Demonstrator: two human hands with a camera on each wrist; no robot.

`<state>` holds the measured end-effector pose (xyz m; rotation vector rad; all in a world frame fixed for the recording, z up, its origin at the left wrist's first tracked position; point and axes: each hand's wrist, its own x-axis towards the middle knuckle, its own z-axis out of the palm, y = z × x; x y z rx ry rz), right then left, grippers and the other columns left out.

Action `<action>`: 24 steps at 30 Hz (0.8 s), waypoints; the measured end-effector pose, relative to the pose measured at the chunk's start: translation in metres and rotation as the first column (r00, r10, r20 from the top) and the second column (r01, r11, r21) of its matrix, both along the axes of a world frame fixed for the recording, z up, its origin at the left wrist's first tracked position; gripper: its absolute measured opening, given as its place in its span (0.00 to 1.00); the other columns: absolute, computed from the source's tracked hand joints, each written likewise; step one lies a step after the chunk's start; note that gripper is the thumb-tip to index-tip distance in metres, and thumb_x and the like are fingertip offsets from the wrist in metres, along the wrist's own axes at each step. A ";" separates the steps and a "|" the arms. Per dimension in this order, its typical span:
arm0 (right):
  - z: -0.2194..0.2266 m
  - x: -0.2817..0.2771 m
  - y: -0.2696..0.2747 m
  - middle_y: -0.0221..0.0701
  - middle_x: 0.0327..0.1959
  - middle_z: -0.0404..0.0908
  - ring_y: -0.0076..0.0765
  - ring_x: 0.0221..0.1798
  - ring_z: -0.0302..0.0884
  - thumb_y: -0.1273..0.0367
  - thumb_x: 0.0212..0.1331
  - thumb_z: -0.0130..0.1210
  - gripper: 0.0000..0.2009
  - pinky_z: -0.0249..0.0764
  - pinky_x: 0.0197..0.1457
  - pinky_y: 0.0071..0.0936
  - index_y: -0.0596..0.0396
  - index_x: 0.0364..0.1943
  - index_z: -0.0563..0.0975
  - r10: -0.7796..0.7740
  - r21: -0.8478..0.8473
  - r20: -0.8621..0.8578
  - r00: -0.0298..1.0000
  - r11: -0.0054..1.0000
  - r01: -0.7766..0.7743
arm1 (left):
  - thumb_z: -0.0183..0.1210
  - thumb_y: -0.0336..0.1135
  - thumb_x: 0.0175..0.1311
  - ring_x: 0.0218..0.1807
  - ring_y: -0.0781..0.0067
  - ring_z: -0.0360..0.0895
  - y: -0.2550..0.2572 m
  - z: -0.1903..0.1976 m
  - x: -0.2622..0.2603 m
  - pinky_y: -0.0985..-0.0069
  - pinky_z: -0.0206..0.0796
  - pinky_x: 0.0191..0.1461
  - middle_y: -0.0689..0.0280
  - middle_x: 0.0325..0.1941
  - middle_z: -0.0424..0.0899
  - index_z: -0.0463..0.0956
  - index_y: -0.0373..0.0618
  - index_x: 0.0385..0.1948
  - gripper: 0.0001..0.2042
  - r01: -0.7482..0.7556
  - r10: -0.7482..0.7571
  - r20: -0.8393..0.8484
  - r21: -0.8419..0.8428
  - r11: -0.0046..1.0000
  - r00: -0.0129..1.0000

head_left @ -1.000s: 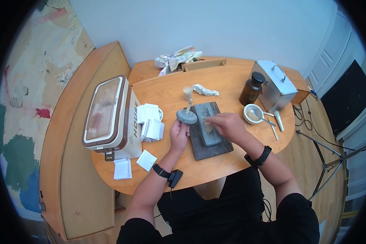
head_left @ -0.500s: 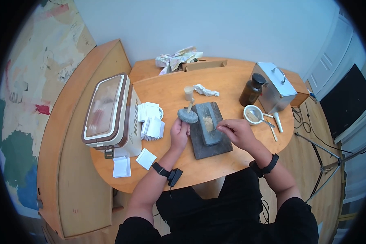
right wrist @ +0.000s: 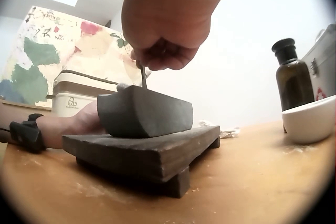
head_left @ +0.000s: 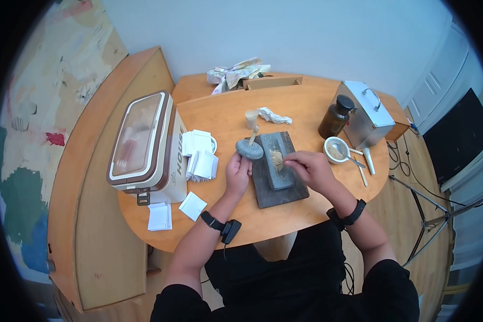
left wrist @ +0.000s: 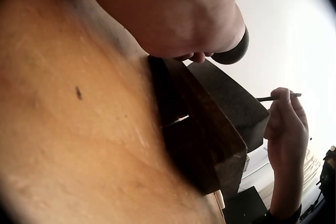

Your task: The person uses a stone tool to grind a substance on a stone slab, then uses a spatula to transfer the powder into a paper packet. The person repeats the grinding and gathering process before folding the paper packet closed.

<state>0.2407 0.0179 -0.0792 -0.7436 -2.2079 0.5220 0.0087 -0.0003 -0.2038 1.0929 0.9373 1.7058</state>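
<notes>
The left hand (head_left: 238,173) holds a round grey stone disc (head_left: 249,150) with a pale upright handle, beside the left edge of a stone trough (head_left: 280,180). Tan powder (head_left: 276,159) lies in the trough, which rests on a dark raised board (head_left: 264,200). Over the trough's right side, the right hand (head_left: 312,170) pinches a thin stick-like tool; the tool (left wrist: 266,98) shows dark in the left wrist view. In the right wrist view the tool (right wrist: 143,78) points down into the trough (right wrist: 152,112), its lower end hidden by the wall.
On the right stand a white bowl (head_left: 336,151) with powder and a spoon, a brown bottle (head_left: 334,121) and a silver case (head_left: 368,121). On the left are white papers (head_left: 202,164) and a cream box (head_left: 172,166). A small cup (head_left: 251,119) and crumpled tissue (head_left: 274,116) lie behind the trough.
The right hand has drawn back rightward from over the trough's middle, then shifted slightly up, uncovering the powder. The left hand still holds the stone disc in nearly the same place.
</notes>
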 end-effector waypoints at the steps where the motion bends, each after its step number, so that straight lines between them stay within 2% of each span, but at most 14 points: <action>1: 0.003 0.002 -0.002 0.39 0.33 0.87 0.46 0.33 0.85 0.71 0.63 0.65 0.04 0.79 0.37 0.35 0.54 0.39 0.86 0.004 -0.026 0.008 1.000 1.000 -0.004 | 0.48 0.33 0.82 0.26 0.86 0.63 0.000 0.000 0.001 0.84 0.58 0.29 0.73 0.27 0.70 0.74 0.39 0.48 0.08 -0.004 0.004 0.010 0.005 1.000 1.000; 3: 0.001 0.003 -0.003 0.39 0.33 0.87 0.46 0.33 0.85 0.71 0.63 0.65 0.04 0.79 0.37 0.35 0.54 0.39 0.86 0.004 -0.051 0.013 1.000 0.999 -0.003 | 0.48 0.33 0.82 0.26 0.86 0.63 -0.001 0.001 0.001 0.84 0.58 0.29 0.73 0.26 0.70 0.74 0.39 0.48 0.08 -0.002 0.002 0.005 -0.007 1.000 1.000; 5: -0.006 0.003 -0.001 0.39 0.33 0.87 0.45 0.33 0.85 0.72 0.63 0.65 0.04 0.79 0.37 0.34 0.55 0.39 0.86 0.074 -0.017 0.010 0.997 0.997 -0.074 | 0.48 0.34 0.82 0.26 0.86 0.63 -0.001 0.004 0.002 0.84 0.58 0.29 0.74 0.26 0.70 0.74 0.39 0.48 0.08 0.006 -0.006 -0.003 -0.016 1.000 1.000; 9: -0.012 0.000 0.005 0.39 0.33 0.87 0.45 0.33 0.85 0.72 0.63 0.64 0.04 0.79 0.37 0.34 0.55 0.39 0.86 0.034 0.020 0.001 0.999 0.999 -0.034 | 0.48 0.34 0.82 0.25 0.86 0.63 -0.002 0.005 0.002 0.84 0.58 0.29 0.74 0.26 0.70 0.74 0.39 0.48 0.09 -0.005 0.005 -0.001 -0.035 0.999 1.000; 12: -0.004 0.001 0.002 0.39 0.33 0.87 0.46 0.32 0.85 0.71 0.63 0.64 0.04 0.79 0.37 0.34 0.55 0.39 0.86 0.009 -0.029 -0.028 1.000 1.000 -0.009 | 0.48 0.35 0.82 0.26 0.86 0.64 0.000 0.000 -0.001 0.85 0.59 0.30 0.73 0.27 0.71 0.74 0.41 0.49 0.09 0.002 -0.002 -0.009 -0.018 1.000 1.000; 15: -0.001 0.004 0.000 0.39 0.32 0.87 0.46 0.32 0.85 0.71 0.63 0.65 0.04 0.79 0.37 0.34 0.55 0.39 0.85 -0.027 -0.067 0.023 0.999 0.997 0.028 | 0.48 0.35 0.82 0.26 0.86 0.65 -0.001 0.001 -0.001 0.85 0.60 0.30 0.73 0.28 0.72 0.73 0.42 0.50 0.08 0.019 -0.019 -0.022 -0.011 1.000 1.000; 17: -0.004 0.002 0.004 0.39 0.32 0.87 0.46 0.32 0.85 0.71 0.63 0.65 0.04 0.79 0.36 0.35 0.55 0.38 0.85 -0.032 0.037 0.037 0.999 0.999 0.030 | 0.48 0.35 0.82 0.26 0.86 0.65 -0.001 0.001 0.000 0.85 0.60 0.30 0.73 0.28 0.72 0.73 0.42 0.50 0.08 0.024 -0.024 -0.021 -0.019 1.000 0.999; 21: 0.000 0.001 0.000 0.39 0.32 0.87 0.47 0.32 0.85 0.70 0.63 0.65 0.04 0.79 0.36 0.35 0.55 0.38 0.85 -0.042 0.010 0.000 0.999 0.999 0.042 | 0.48 0.35 0.82 0.26 0.86 0.65 -0.001 0.001 -0.001 0.85 0.60 0.30 0.73 0.28 0.72 0.73 0.42 0.49 0.08 0.015 -0.016 -0.012 -0.011 1.000 1.000; 24: -0.002 0.003 -0.001 0.39 0.32 0.87 0.47 0.32 0.85 0.71 0.63 0.64 0.04 0.79 0.35 0.35 0.55 0.38 0.85 -0.033 -0.008 0.044 0.998 0.999 0.033 | 0.48 0.35 0.82 0.26 0.86 0.65 -0.001 0.003 0.000 0.86 0.60 0.30 0.73 0.28 0.72 0.73 0.42 0.49 0.08 0.011 -0.011 -0.017 -0.014 1.000 1.000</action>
